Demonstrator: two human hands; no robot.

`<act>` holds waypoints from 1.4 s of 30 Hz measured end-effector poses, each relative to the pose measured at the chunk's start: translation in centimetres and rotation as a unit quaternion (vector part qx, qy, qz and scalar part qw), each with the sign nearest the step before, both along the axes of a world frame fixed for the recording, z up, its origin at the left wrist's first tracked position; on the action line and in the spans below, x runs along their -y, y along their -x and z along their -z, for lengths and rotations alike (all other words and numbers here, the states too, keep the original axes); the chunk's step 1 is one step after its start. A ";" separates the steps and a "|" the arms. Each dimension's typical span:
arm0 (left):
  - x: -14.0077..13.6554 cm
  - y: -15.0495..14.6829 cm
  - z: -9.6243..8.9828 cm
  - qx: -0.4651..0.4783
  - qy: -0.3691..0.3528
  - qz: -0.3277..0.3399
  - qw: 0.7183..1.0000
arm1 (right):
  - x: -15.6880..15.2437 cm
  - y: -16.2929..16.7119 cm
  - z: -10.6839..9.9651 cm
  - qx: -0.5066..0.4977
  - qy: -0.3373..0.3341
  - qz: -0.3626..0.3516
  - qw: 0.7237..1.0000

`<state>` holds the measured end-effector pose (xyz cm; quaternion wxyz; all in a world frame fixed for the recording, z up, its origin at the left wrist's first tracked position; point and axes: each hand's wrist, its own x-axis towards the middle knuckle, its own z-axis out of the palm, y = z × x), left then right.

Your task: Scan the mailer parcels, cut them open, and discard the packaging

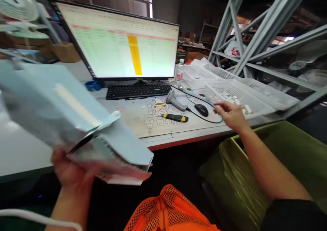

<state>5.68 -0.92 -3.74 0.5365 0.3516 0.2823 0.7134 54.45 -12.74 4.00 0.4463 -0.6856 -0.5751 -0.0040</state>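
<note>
My left hand point(71, 171) grips a light blue cardboard box point(51, 98) from below, at the lower left. The box is tilted, and its near end shows a torn or opened edge and a dark gap. A pale strip runs along its upper face; motion blurs part of it. Over the desk's right side hangs my right hand point(231, 115), fingers apart and holding nothing. It is close to a black mouse point(201, 110) and a white plastic basket point(251, 103) with small white items. A yellow-and-black utility knife point(176, 117) lies on the desk mat.
A monitor point(117, 44) showing a spreadsheet stands behind a black keyboard point(138, 91). A grey barcode scanner point(176, 101) with its cable lies near a plastic bottle point(180, 70). A large olive-green bin point(286, 149) stands below the desk's right edge, and metal shelving point(240, 37) rises behind.
</note>
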 end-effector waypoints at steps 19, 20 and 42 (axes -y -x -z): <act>-10.2 2.8 -0.7 -0.290 0.271 0.001 0.918 | -21.9 8.9 7.2 0.176 0.349 0.078 0.917; -10.6 2.9 -0.6 -0.324 0.261 -0.006 0.909 | -22.2 9.2 7.4 0.176 0.353 0.084 0.915; -7.6 8.1 0.0 -0.612 -0.192 -0.019 0.767 | -22.2 5.5 2.4 0.133 0.281 0.105 0.945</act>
